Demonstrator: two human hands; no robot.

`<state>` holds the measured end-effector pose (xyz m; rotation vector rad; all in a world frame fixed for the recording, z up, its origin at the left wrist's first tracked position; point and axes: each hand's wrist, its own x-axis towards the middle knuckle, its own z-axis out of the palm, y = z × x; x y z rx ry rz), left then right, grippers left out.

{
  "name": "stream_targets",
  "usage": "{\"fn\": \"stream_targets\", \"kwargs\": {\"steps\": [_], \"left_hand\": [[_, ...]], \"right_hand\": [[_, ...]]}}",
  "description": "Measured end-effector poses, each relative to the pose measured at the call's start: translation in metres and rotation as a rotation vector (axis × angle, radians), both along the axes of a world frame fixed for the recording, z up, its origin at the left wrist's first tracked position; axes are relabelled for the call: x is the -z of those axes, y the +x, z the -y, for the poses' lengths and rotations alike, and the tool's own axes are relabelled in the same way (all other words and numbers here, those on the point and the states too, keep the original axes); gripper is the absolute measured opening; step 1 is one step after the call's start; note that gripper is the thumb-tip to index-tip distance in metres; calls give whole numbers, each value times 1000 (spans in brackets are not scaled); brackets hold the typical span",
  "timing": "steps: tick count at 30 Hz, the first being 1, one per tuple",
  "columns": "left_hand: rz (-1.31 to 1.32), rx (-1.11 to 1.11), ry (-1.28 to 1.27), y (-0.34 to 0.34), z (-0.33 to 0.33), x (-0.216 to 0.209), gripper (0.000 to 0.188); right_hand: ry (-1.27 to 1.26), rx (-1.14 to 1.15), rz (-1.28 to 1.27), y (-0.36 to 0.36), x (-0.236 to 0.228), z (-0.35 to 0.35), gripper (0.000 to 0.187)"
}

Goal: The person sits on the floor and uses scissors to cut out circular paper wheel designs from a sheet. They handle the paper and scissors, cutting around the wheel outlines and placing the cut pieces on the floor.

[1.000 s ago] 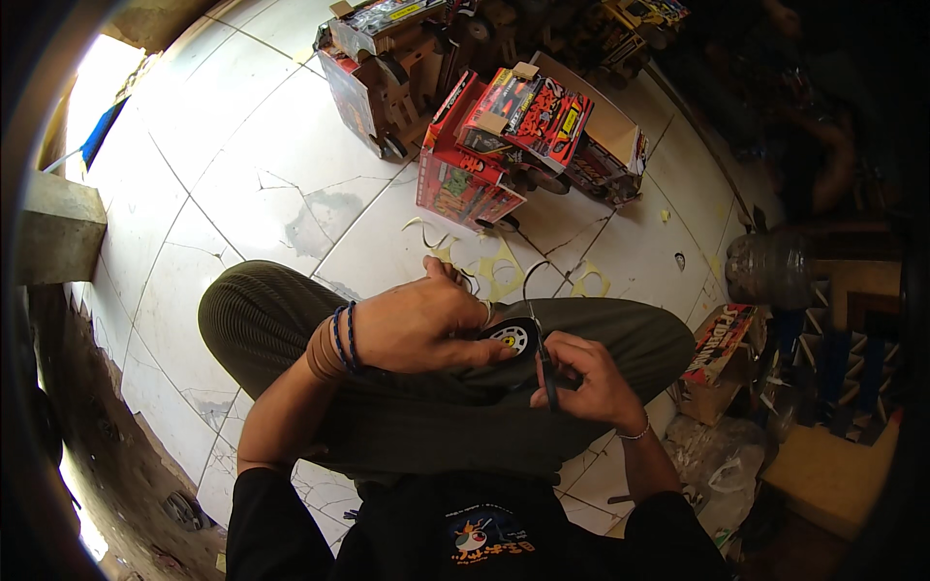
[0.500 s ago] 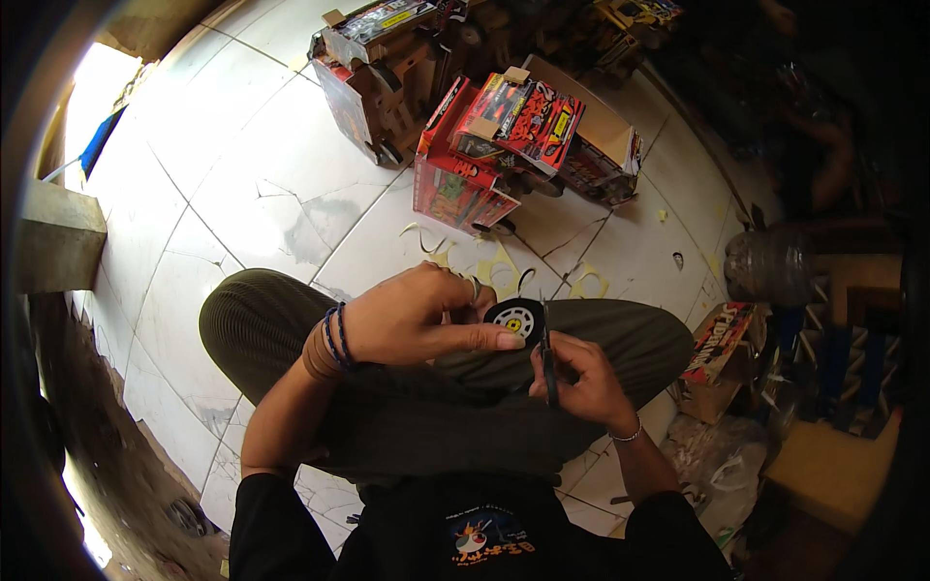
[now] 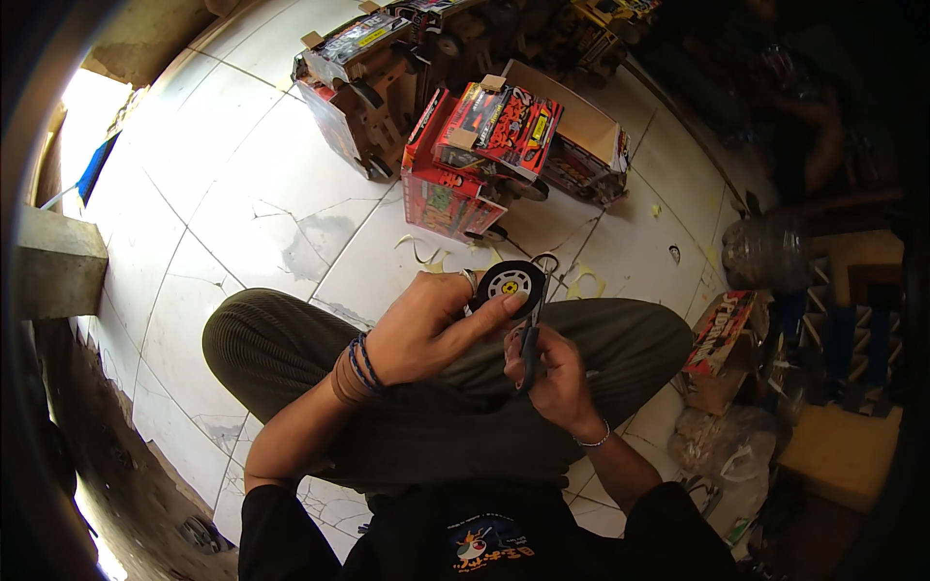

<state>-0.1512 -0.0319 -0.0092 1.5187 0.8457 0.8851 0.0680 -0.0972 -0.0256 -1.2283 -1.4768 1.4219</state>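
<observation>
My left hand (image 3: 434, 324) pinches a round paper wheel cutout (image 3: 511, 288), its thumb lying on the face. The disc is black with a white spoked ring and a yellow centre. In my right hand (image 3: 562, 382) is a pair of dark-handled scissors (image 3: 529, 351), with fingers wrapped round the handles. Their blades point away from me, along the disc's right edge. A thin dark strip (image 3: 548, 259) curls off the rim there. Both hands are above my crossed legs in dark green trousers (image 3: 436, 441).
Ahead on the white tiled floor (image 3: 242, 184) stand vehicle-like models built from printed cardboard boxes (image 3: 504, 126), with dark round wheels. Pale yellow offcuts (image 3: 586, 283) lie before them. To the right are a clear plastic bottle (image 3: 765, 254), an orange printed box (image 3: 722, 334) and a plastic bag (image 3: 722, 445).
My left hand has carried the disc a little farther from me and turned it. The scissors have shifted slightly left and tilted. More of the curled strip shows at the rim.
</observation>
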Motion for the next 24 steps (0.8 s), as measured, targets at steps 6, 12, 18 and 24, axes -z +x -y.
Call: {"fn": "stream_targets", "kwargs": {"steps": [6, 12, 18, 24], "left_hand": [[-68, 41, 61, -3, -2, -2, 28], [-100, 74, 87, -7, -2, -1, 25], [-34, 29, 76, -2, 0, 3, 29], [-88, 44, 105, -5, -1, 6, 39]], "right_hand": [[94, -22, 74, 2, 1, 0, 24], [89, -19, 50, 1, 0, 0, 24], [134, -33, 120, 6, -2, -4, 25], [203, -108, 135, 11, -5, -7, 26]]}}
